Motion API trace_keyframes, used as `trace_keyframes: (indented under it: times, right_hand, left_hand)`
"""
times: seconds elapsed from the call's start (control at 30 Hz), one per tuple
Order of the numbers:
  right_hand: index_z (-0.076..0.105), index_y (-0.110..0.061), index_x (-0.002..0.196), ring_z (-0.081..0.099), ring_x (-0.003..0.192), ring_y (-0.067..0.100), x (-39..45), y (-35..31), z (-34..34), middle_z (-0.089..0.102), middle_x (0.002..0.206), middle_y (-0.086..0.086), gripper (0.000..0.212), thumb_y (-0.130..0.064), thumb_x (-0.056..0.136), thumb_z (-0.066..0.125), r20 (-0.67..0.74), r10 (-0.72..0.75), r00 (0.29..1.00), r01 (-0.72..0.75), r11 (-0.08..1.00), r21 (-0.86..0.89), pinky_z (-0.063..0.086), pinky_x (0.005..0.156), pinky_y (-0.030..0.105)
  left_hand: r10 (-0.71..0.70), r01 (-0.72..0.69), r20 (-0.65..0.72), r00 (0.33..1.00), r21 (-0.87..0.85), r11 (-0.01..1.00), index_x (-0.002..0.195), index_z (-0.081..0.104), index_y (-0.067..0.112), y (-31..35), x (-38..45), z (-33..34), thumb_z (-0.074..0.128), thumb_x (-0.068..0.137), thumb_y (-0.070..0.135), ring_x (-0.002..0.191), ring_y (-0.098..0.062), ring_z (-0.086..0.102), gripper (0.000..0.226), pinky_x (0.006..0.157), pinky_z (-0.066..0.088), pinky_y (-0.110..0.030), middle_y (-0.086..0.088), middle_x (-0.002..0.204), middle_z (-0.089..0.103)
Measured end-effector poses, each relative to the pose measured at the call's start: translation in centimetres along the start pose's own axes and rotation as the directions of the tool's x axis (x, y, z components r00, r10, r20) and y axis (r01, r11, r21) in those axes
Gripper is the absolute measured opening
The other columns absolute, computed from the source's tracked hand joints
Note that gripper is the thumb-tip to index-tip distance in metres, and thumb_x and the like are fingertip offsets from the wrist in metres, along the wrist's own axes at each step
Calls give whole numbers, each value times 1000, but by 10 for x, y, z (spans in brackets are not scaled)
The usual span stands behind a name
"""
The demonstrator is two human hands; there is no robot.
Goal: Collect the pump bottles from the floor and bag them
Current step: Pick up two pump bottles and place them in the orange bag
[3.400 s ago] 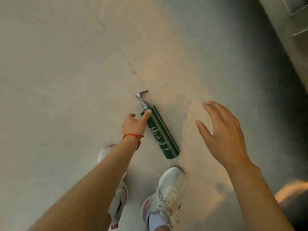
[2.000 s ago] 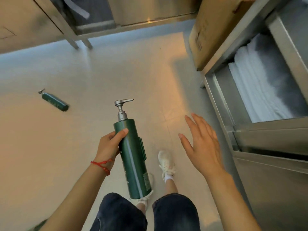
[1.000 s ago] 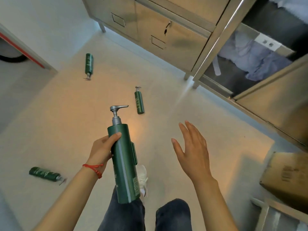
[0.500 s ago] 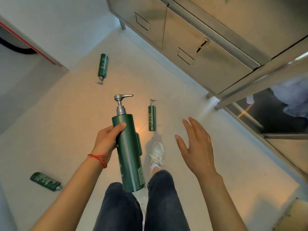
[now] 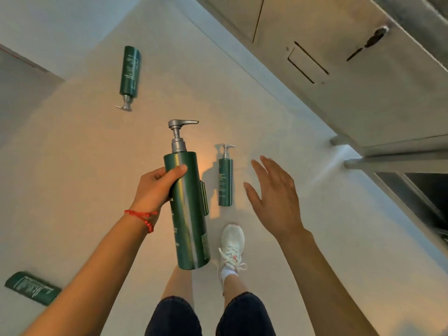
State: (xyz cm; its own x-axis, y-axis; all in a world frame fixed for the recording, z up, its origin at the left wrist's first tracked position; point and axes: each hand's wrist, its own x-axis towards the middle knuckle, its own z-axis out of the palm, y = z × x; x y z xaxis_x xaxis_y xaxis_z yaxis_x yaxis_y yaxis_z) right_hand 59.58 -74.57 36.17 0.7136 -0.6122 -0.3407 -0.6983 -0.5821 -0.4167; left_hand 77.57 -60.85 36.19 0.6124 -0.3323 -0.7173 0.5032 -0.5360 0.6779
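Your left hand (image 5: 155,187) was wrapped around the upper part of a green pump bottle (image 5: 188,209), thumb across its front and fingers curled behind, holding it upright in the air with the grey pump head (image 5: 180,127) at the top and its spout turned to your right. A red cord bracelet (image 5: 141,215) sat on that wrist. Your right hand (image 5: 276,197) was empty, fingers straight and slightly spread, palm turned inward, hanging over the floor (image 5: 72,166) just beside a second bottle (image 5: 225,181) that lay flat ahead of your white shoe (image 5: 232,246), pump end pointing away from you. A third bottle (image 5: 130,73) lay farther off to the left near the wall, its pump pointing back toward you. A fourth bottle (image 5: 31,288) lay at the lower left, partly hidden behind your left forearm. A steel cabinet (image 5: 351,69) on short legs ran along your right side, touching none of the bottles.
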Motion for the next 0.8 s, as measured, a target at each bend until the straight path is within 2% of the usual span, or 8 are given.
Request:
trace_keyframes:
  times: [0.07, 0.13, 0.23, 0.37, 0.47, 0.53, 0.67, 0.8]
  right_hand:
    - [40, -14, 136, 33, 136, 26, 27, 14, 40, 39, 146, 12, 47, -35, 94, 44, 3, 27, 1000, -27, 999, 17, 20, 110, 36]
    - [41, -13, 134, 36, 134, 28, 53, 29, 85, 41, 144, 14, 47, -35, 93, 44, 7, 46, 999, -47, 999, 17, 23, 110, 38]
    - [43, -11, 132, 40, 130, 31, 88, 53, 154, 45, 140, 15, 46, -35, 93, 45, 23, 116, 993, -117, 993, 17, 29, 106, 41]
    - [45, -15, 130, 50, 118, 26, 131, 83, 235, 53, 131, 9, 51, -43, 88, 52, 66, 358, 931, -363, 900, 243, 40, 95, 41]
    - [51, -17, 122, 57, 99, 20, 158, 95, 284, 61, 118, 7, 53, -50, 81, 58, 123, 434, 892, -450, 835, 317, 47, 81, 37]
    - [56, -20, 111, 55, 87, 16, 170, 98, 308, 64, 108, 5, 48, -53, 77, 60, 151, 453, 878, -477, 807, 348, 44, 72, 33]
    - [57, -18, 107, 60, 91, 20, 187, 98, 340, 65, 100, 3, 48, -49, 72, 67, 189, 494, 849, -524, 736, 429, 50, 78, 37]
    - [59, -23, 90, 60, 82, 16, 194, 94, 349, 60, 81, -4, 34, -46, 68, 71, 244, 507, 827, -557, 679, 477, 48, 69, 29]
  left_hand:
    - [-11, 10, 13, 1000, 22, 1000, 68, 63, 17, -24, 43, 6, 67, 76, 31, 61, -13, 63, 17, 59, 53, -25, 1, 63, 68]
    - [-16, 15, 25, 1000, 32, 999, 66, 62, 17, -50, 85, 12, 67, 76, 29, 53, -4, 63, 16, 51, 54, -18, 9, 52, 68]
    - [-25, 24, 33, 999, 12, 1000, 63, 62, 16, -89, 144, 22, 67, 77, 25, 47, -2, 61, 17, 47, 51, -15, 12, 48, 66]
    - [-38, 37, 31, 999, 8, 999, 64, 62, 14, -142, 204, 27, 67, 76, 27, 48, -3, 61, 18, 46, 51, -16, 10, 48, 66]
    - [-46, 44, 56, 997, 38, 998, 62, 61, 14, -172, 235, 27, 65, 77, 27, 49, -4, 61, 21, 49, 51, -18, 10, 48, 65]
    - [-55, 51, 59, 997, 59, 997, 63, 61, 13, -189, 248, 24, 65, 78, 27, 49, -3, 61, 21, 51, 51, -19, 8, 49, 65]
    - [-67, 62, 68, 995, 61, 996, 67, 62, 10, -214, 258, 14, 63, 79, 28, 52, -7, 61, 22, 49, 50, -18, -2, 62, 64]
    - [-94, 90, 71, 993, 55, 994, 66, 62, 12, -223, 260, 5, 64, 78, 28, 53, -8, 62, 20, 47, 49, -17, 2, 58, 66]
